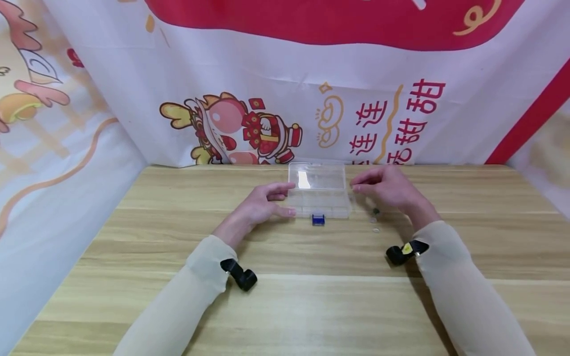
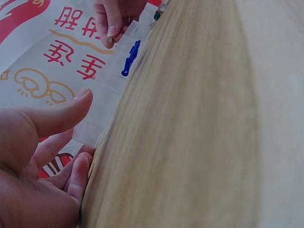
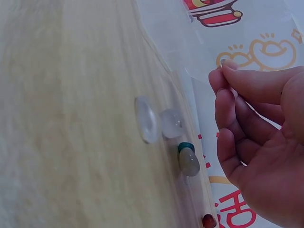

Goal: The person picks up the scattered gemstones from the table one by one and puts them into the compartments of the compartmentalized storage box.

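A clear plastic compartment box [image 1: 317,199] stands on the table with its lid raised at the back and a blue latch [image 1: 318,220] in front. My left hand [image 1: 263,202] is at the box's left end, thumb and fingers spread about its corner. To the right of the box, my right hand [image 1: 386,187] pinches a small greyish bead [image 3: 223,62] between thumb and forefinger; the fingertips hide most of it. Below that hand lie a clear oval piece [image 3: 146,119], a clear round bead [image 3: 171,123], a green bead [image 3: 186,146] and a greyish bead [image 3: 189,163].
A reddish-brown bead [image 3: 209,220] lies farther along the table. Behind the wooden table [image 1: 307,306] hangs a printed cloth [image 1: 267,64], close to the box's raised lid. Another cloth [image 1: 58,198] hangs along the left side.
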A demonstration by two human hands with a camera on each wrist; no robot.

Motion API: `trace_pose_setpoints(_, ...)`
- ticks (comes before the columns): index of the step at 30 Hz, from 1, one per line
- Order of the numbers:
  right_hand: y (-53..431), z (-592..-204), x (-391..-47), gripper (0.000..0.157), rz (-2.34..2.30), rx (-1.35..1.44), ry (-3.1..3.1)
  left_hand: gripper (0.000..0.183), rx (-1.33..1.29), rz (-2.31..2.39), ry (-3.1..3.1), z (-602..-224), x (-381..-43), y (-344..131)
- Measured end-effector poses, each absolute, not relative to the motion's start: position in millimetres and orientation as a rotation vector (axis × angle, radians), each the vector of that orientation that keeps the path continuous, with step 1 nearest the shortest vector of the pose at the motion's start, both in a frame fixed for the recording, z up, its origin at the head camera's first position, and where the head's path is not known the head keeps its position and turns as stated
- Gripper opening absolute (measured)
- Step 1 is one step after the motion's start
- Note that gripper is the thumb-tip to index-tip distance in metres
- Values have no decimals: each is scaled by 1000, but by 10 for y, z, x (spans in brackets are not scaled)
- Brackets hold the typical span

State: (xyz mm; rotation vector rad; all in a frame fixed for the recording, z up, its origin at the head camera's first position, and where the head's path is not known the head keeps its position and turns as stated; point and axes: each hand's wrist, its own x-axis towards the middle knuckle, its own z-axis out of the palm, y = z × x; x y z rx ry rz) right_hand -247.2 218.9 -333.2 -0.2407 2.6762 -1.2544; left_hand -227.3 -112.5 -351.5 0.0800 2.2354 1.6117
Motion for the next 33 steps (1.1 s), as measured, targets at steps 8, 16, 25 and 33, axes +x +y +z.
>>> trace_pose_setpoints(8, 2135, -3341, -2463, 20, -1229, -325, 2638, 72, 76, 1615, 2234, -3521, -2275, -1125)
trace_pose_setpoints(16, 2103, -3356, -2469, 17, -1204, -376, 2637, 72, 87, 1615, 2235, -3525, -2278, -1122)
trace_pose_setpoints(25, 2098, -3362, -2459, 17, -1172, -379, 2661, 71, 86, 1613, 2231, -3527, -2277, -1116)
trace_pose_setpoints(33, 2059, -3332, -2445, 18, -1148, -334, 2665, 71, 89, 1604, 2242, -3524, -2284, -1122)
